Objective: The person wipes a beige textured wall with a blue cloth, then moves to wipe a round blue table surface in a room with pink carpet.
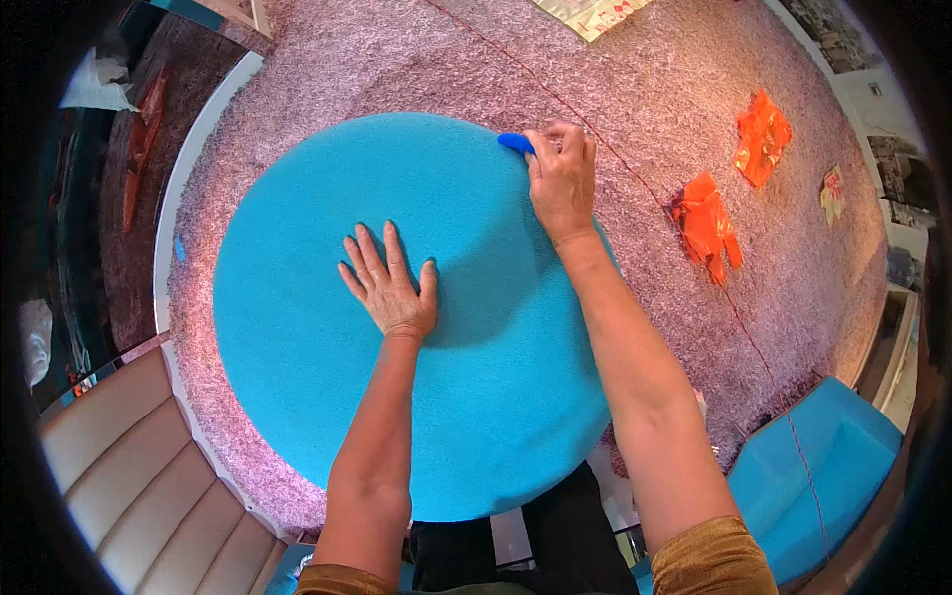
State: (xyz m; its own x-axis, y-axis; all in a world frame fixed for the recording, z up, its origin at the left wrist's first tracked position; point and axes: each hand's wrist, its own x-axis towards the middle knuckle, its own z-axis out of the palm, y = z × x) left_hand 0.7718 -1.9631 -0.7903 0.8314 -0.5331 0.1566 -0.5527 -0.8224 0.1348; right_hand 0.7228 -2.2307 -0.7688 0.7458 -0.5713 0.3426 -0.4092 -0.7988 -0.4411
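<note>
Before me is a large round cushion-like seat (pixel 312 416) with a turquoise fabric top. My left hand (pixel 394 290) lies flat on its middle, palm down with the fingers spread, holding nothing. My right hand (pixel 563 175) is at the far right rim, fingers curled around a small dark blue object (pixel 516 143). Only one rounded end of that object shows past the fingers, against the rim; the rest is hidden, so I cannot tell what it is. A shadow from my right arm falls across the fabric.
Pinkish shaggy carpet (pixel 416 67) surrounds the seat. Crumpled orange plastic bags (pixel 706 223) lie to the right, crossed by a thin red cord (pixel 628 163). A turquoise upholstered piece (pixel 818 461) stands lower right, a ribbed beige panel (pixel 156 476) lower left.
</note>
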